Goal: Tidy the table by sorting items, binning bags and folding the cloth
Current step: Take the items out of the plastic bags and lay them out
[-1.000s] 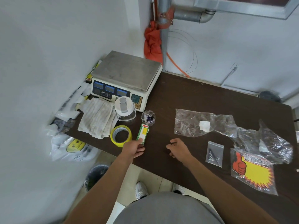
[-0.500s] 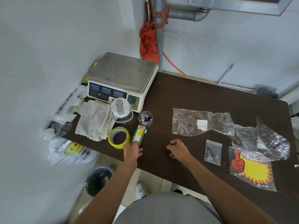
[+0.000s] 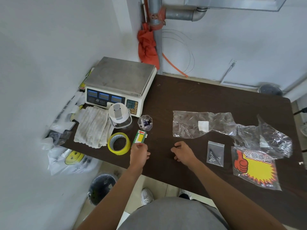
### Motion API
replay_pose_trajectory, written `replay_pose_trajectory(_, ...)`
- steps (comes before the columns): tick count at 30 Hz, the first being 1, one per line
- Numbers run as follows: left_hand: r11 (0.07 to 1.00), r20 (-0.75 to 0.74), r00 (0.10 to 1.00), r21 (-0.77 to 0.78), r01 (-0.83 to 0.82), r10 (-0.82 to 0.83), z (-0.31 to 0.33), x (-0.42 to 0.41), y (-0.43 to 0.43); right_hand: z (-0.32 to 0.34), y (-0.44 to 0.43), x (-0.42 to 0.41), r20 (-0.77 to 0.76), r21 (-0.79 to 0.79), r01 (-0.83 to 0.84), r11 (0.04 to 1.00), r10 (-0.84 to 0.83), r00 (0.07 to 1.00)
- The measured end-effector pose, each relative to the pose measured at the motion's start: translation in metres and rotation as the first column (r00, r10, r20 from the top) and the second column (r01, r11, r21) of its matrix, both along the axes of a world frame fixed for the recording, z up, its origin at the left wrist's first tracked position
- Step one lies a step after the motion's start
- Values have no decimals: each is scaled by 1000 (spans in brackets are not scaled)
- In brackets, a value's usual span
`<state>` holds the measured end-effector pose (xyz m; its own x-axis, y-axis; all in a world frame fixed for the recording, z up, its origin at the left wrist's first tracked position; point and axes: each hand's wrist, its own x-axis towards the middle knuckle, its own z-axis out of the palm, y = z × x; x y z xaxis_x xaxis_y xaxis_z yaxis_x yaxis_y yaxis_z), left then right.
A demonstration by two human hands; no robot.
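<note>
My left hand [image 3: 139, 152] grips the near end of a small green and yellow box [image 3: 140, 136] lying on the dark table [image 3: 196, 95]. Beside it sit a yellow tape roll [image 3: 119, 143], a small clear cup of batteries [image 3: 145, 122] and a lidded clear jar [image 3: 119, 115]. A folded white cloth [image 3: 93, 127] lies left of the jar. My right hand [image 3: 183, 153] rests loosely curled on the table, holding nothing. Right of it are a small zip bag [image 3: 215, 153], crumpled clear bags [image 3: 221, 125] and a red and yellow printed bag [image 3: 255, 168].
A weighing scale [image 3: 119, 80] stands at the table's back left corner. White plastic bags [image 3: 66, 158] hang off the left edge by the wall. A dark bin [image 3: 102, 186] stands on the floor below. A pipe and orange cloth [image 3: 147, 45] are in the wall corner.
My left hand has slid slightly toward the near edge with the green box's end in its fingers. The right hand has stayed in place. The view has shifted a little.
</note>
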<state>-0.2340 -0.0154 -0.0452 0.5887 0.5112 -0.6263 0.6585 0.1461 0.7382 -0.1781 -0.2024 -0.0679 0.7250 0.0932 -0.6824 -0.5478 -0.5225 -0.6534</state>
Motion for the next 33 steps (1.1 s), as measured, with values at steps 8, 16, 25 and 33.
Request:
replay_pose_trajectory(8, 955, 33, 956, -47, 294, -292, 10, 22, -51, 1, -47, 2, 82, -124, 111, 986, -102, 991)
replay_pose_trajectory(16, 811, 17, 821, -144, 567, -571, 20, 38, -118, 18, -107, 0, 164, -308, 304, 902, -264, 950)
replay_pose_trajectory(25, 745, -75, 752, -228, 627, -655, 19, 38, -147, -65, -159, 1, 63, -252, 335, 908, -330, 942)
replay_pose_trajectory(33, 771, -130, 768, -243, 588, -627, 16, 29, -143, -6, -129, -13, 6, -125, 332, 935, -334, 942)
